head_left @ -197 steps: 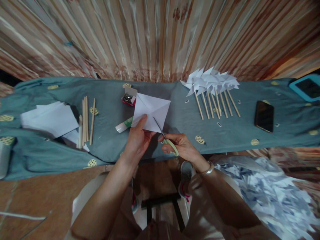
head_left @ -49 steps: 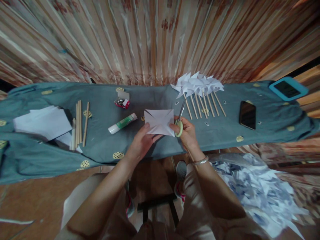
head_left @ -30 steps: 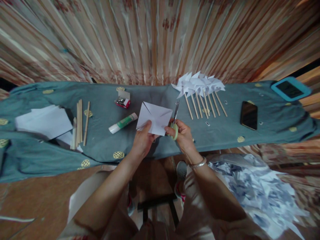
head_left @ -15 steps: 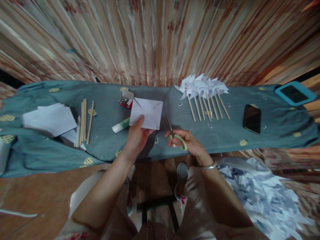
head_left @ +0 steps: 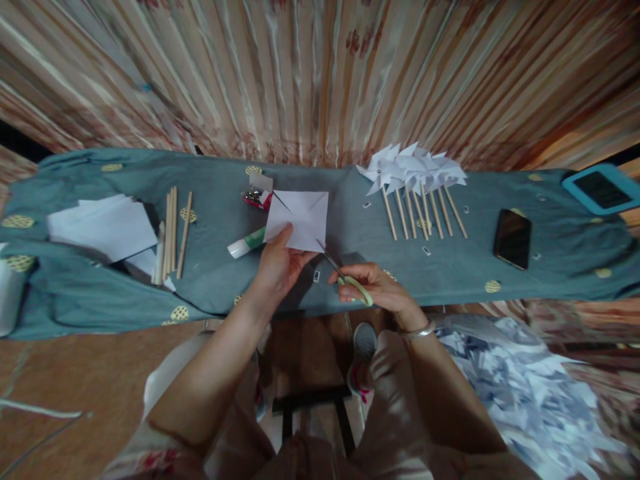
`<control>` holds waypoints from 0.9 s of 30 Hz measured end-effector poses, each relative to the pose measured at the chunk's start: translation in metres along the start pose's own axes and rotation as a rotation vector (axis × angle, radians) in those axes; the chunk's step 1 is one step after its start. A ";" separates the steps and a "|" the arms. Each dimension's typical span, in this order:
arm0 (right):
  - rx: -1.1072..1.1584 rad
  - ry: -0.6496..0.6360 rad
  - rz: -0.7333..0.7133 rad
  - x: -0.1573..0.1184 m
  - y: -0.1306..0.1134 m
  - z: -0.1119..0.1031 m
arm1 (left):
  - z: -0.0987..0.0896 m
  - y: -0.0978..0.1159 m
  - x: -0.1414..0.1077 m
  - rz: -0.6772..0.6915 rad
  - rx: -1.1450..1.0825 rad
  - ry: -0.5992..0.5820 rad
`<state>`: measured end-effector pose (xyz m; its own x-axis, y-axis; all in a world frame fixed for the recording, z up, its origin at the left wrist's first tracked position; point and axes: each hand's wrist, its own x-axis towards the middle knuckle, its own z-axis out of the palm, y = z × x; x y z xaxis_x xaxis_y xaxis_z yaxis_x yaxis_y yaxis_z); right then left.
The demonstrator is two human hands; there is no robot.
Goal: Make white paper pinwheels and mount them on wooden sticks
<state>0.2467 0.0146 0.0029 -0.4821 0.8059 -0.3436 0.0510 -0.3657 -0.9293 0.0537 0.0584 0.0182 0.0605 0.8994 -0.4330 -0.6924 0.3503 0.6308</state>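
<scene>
A square sheet of white paper (head_left: 304,217), with diagonal lines running in from its corners, is pinched at its lower edge by my left hand (head_left: 280,263), thumb on top. My right hand (head_left: 373,287) is closed round the pale green handles of a pair of scissors (head_left: 334,264). Their blades reach the paper's lower right corner. Just left of the paper lie a glue stick (head_left: 245,244) with a green label and a small open red box (head_left: 257,195) of shiny metal pieces.
Several paper pinwheels (head_left: 420,172) on sticks lie at the back right, near a dark phone (head_left: 513,239) and a blue-framed tablet (head_left: 603,188). Leftward are loose wooden sticks (head_left: 173,230) and a paper stack (head_left: 107,230). A heap of white paper pieces (head_left: 540,393) sits below the table's right side.
The scissors have moved left and their blades have come onto the paper's lower right corner. My left hand still holds the sheet. The whole view has shifted slightly.
</scene>
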 end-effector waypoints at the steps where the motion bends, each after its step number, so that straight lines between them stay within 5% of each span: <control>1: 0.015 -0.001 0.001 0.001 0.000 0.000 | 0.000 -0.001 0.000 -0.001 -0.002 -0.005; 27: -0.008 0.006 0.025 0.005 0.004 0.002 | 0.005 -0.005 -0.002 -0.019 -0.043 0.041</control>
<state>0.2427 0.0159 -0.0020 -0.4752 0.7992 -0.3680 0.0698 -0.3827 -0.9212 0.0600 0.0563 0.0191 0.0453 0.8810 -0.4710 -0.7219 0.3547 0.5941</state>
